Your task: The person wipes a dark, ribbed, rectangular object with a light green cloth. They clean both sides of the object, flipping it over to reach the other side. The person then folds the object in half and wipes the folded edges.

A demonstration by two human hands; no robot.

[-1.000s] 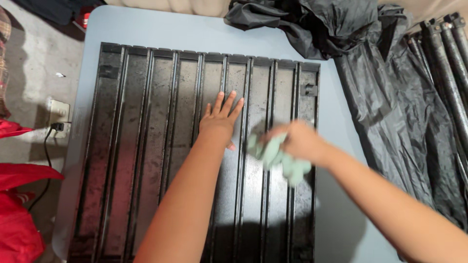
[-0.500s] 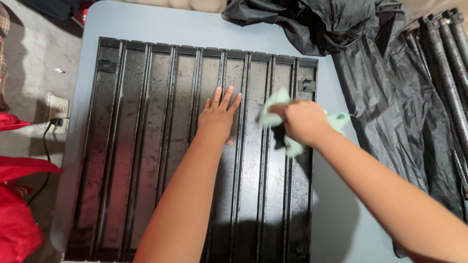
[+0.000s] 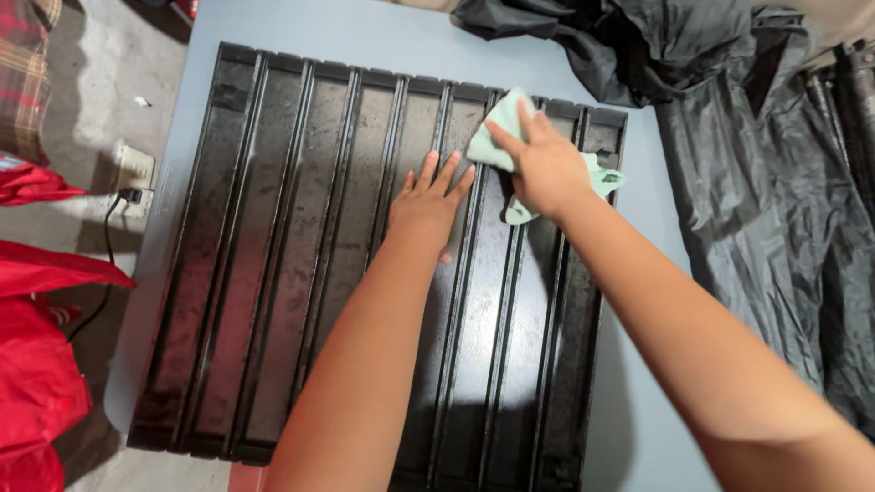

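Nearest to the camera, two bare forearms reach forward over a black ribbed panel (image 3: 301,273) that lies flat on a pale blue-grey table (image 3: 638,401). The panel is a large rectangle with long raised ribs and shallow channels running away from the viewer; its near part shows a bright glare of light.

The left hand (image 3: 427,202) rests palm down on the middle of the panel, its fingers straight and a little spread, holding nothing. Just beside it, slightly farther, the right hand (image 3: 545,169) presses a pale green cloth (image 3: 497,137) against the panel near its far right corner. The fingers are laid over the cloth and pin it to the surface, and bunched parts of the cloth come out on both sides of the hand. Whether the fingers also close around the cloth I cannot tell.

On the right, crumpled black shiny fabric (image 3: 784,210) lies partly on the table and falls over its edge, with some dark poles (image 3: 852,100) at the far right.

On the left, beside the table, there is a concrete floor (image 3: 91,109). Red fabric (image 3: 36,364) lies at the near left, and a plaid cloth (image 3: 27,64) is farther away. Between them a small pale square box (image 3: 135,169) stands on the floor, with a black cable (image 3: 102,255) going out of it. No label is readable there.
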